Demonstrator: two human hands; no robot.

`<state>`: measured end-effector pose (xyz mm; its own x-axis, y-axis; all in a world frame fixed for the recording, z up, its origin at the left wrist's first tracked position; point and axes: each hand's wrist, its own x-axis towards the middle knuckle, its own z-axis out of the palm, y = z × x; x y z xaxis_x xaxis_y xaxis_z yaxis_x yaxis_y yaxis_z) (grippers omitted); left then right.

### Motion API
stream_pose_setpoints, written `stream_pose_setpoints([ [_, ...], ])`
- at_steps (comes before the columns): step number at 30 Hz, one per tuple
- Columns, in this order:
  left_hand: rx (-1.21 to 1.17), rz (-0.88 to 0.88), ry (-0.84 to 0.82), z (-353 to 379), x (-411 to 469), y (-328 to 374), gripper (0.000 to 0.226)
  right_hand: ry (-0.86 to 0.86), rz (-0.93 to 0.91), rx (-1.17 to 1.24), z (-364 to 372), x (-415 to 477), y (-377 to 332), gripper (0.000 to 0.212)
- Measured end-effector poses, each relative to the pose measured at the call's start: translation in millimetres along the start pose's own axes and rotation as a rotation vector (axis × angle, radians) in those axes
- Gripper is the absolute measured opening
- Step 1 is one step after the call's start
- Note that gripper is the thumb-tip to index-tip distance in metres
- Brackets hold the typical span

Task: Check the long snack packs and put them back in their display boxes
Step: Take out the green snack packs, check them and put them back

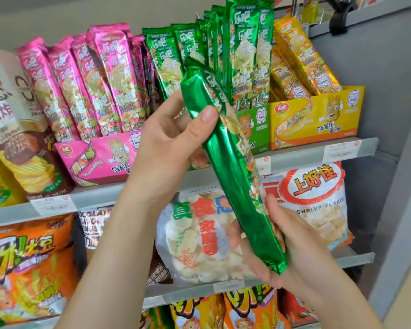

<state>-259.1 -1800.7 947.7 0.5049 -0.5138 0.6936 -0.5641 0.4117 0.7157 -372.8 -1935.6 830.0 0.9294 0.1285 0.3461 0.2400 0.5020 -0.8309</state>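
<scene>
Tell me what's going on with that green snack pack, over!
Left hand grips green pack up top, right hand holds its lower end. Pack tilted, out in front of green display box, not yet back. Box crowded with upright green packs.

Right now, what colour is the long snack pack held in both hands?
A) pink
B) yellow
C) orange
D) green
D: the left hand and the right hand hold a green pack, tilted in front of the green display box.
</scene>
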Motion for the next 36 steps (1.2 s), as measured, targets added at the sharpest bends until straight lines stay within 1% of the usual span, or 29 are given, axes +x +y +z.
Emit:
stream_pose_setpoints([
  [3, 0.031, -0.019, 0.067, 3.6, 1.7, -1.9, 0.018, -0.001, -0.057, -0.068, 4.1, 2.3, -1.1, 0.074],
  [5, 0.004, -0.034, 0.164, 5.4, 6.4, -1.6, 0.017, 0.029, -0.098, -0.161, 6.5, 2.3, -2.2, 0.077],
  [6, -0.04, -0.056, 0.249, 5.6, 10.4, -1.0, 0.021, 0.054, -0.092, -0.222, 8.2, 2.3, -2.8, 0.07],
  [8, -0.106, -0.118, 0.407, 2.3, 20.3, 1.6, 0.042, 0.063, -0.1, -0.347, 12.9, 3.3, -2.9, 0.042],
  [9, -0.114, -0.143, 0.441, 1.1, 23.6, 4.4, 0.048, 0.07, -0.114, -0.411, 16.5, 4.6, -3.0, 0.031],
  [11, -0.06, -0.131, 0.432, -0.9, 28.1, 8.7, 0.053, 0.144, -0.147, -0.621, 22.4, 9.0, -3.5, 0.023],
  [13, 0.112, -0.02, 0.402, -3.3, 30.9, 11.7, 0.048, 0.27, -0.232, -0.953, 24.5, 14.9, -6.1, 0.024],
  [14, 0.144, 0.023, 0.361, -5.5, 31.9, 13.1, 0.041, 0.322, -0.288, -1.092, 24.6, 18.4, -9.3, 0.024],
  [16, 0.152, 0.064, 0.213, -10.7, 34.0, 18.4, 0.034, 0.403, -0.406, -1.249, 25.7, 27.4, -20.0, 0.023],
  [17, 0.164, 0.093, 0.164, -14.8, 35.9, 22.7, 0.034, 0.434, -0.462, -1.306, 27.1, 32.9, -26.6, 0.022],
  [19, 0.172, 0.173, 0.152, -21.2, 43.2, 35.5, 0.039, 0.473, -0.569, -1.372, 28.8, 46.8, -40.2, 0.017],
  [20, 0.181, 0.242, 0.167, -24.0, 49.0, 42.8, 0.042, 0.478, -0.608, -1.376, 28.7, 54.4, -46.6, 0.015],
  [21, 0.205, 0.322, 0.191, -25.3, 55.2, 51.2, 0.045, 0.49, -0.638, -1.38, 29.4, 61.5, -53.3, 0.025],
  [23, 0.297, 0.466, 0.283, -28.2, 69.2, 64.7, 0.049, 0.531, -0.663, -1.396, 28.4, 75.1, -64.6, 0.054],
  [24, 0.349, 0.534, 0.334, -29.3, 75.6, 69.3, 0.051, 0.558, -0.669, -1.422, 27.1, 81.0, -68.9, 0.062],
  [26, 0.436, 0.646, 0.423, -31.6, 85.6, 74.3, 0.055, 0.608, -0.67, -1.486, 23.7, 90.2, -73.0, 0.062],
  [28, 0.536, 0.719, 0.456, -29.4, 90.5, 76.4, 0.06, 0.634, -0.677, -1.563, 19.9, 95.6, -71.4, 0.055],
  [29, 0.577, 0.726, 0.438, -29.0, 93.2, 74.1, 0.061, 0.643, -0.683, -1.604, 18.3, 97.1, -69.7, 0.05],
  [30, 0.599, 0.69, 0.394, -29.3, 96.4, 69.8, 0.06, 0.651, -0.689, -1.634, 16.7, 98.2, -68.1, 0.045],
  [33, 0.642, 0.46, 0.242, -25.5, 102.8, 56.8, 0.065, 0.659, -0.686, -1.664, 12.6, 99.5, -65.7, 0.033],
  [36, 0.779, 0.29, 0.186, -17.6, 105.1, 35.7, 0.063, 0.653, -0.701, -1.677, 10.4, 99.9, -67.2, 0.027],
])
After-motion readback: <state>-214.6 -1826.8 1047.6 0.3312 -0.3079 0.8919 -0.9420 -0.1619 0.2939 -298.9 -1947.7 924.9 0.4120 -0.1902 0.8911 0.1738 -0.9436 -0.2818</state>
